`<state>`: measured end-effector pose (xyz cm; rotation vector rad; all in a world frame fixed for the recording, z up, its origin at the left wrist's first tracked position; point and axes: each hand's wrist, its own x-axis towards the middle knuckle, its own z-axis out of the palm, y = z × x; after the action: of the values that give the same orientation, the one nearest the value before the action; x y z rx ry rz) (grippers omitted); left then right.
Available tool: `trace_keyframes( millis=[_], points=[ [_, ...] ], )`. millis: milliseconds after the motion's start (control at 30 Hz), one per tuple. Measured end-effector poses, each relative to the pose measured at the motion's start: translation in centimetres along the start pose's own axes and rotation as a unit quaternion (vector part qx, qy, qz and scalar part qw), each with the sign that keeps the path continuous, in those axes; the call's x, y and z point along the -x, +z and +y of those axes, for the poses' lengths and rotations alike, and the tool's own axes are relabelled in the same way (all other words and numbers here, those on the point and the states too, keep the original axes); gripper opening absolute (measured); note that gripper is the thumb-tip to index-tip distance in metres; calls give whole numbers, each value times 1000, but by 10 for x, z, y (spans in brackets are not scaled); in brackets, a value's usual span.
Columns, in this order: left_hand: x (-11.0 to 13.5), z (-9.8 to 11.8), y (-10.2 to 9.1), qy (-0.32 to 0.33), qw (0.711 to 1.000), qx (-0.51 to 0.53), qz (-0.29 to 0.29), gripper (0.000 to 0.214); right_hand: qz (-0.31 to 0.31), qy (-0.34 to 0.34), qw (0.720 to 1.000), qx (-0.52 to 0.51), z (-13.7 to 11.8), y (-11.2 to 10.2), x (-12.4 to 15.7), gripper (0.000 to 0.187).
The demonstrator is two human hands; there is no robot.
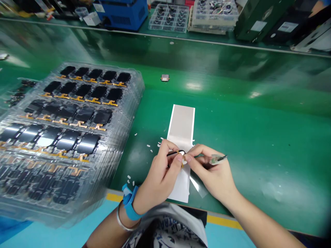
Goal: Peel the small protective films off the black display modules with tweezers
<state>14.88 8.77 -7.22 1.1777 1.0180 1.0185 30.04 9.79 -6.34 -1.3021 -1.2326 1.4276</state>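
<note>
My left hand [161, 172], wearing a blue wrist strap, pinches a small display part [183, 157] between thumb and fingers. A dark edge, a whitish face and a bit of orange show on the part; the fingers hide the rest. My right hand [213, 172] is closed, its thumb and index fingertip meeting at the part's right side. A slim tool [218, 158] with a translucent body and dark tip lies in the right hand and points out to the right. Beneath both hands runs a long strip of white-edged backing paper [181, 120].
On the left stands a stack of clear trays [124, 113] with rows of black screens and orange flex cables. A small square part [164, 78] lies farther back. White scraps [148, 145] dot the green mat. Boxes and a blue machine [121, 15] fill the rear shelf.
</note>
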Motion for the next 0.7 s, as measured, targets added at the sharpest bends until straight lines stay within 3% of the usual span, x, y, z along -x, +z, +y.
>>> trace_keyframes(
  millis=[233, 700],
  points=[
    [-1, 4, -7, -49, 994, 56, -79, 14, -16, 14, 1000, -14, -1, -1, -1, 25],
    [-3, 1, -6, -52, 995, 41, -77, 9, -38, 22, 999, -13, -2, 0, -3, 25]
  ],
)
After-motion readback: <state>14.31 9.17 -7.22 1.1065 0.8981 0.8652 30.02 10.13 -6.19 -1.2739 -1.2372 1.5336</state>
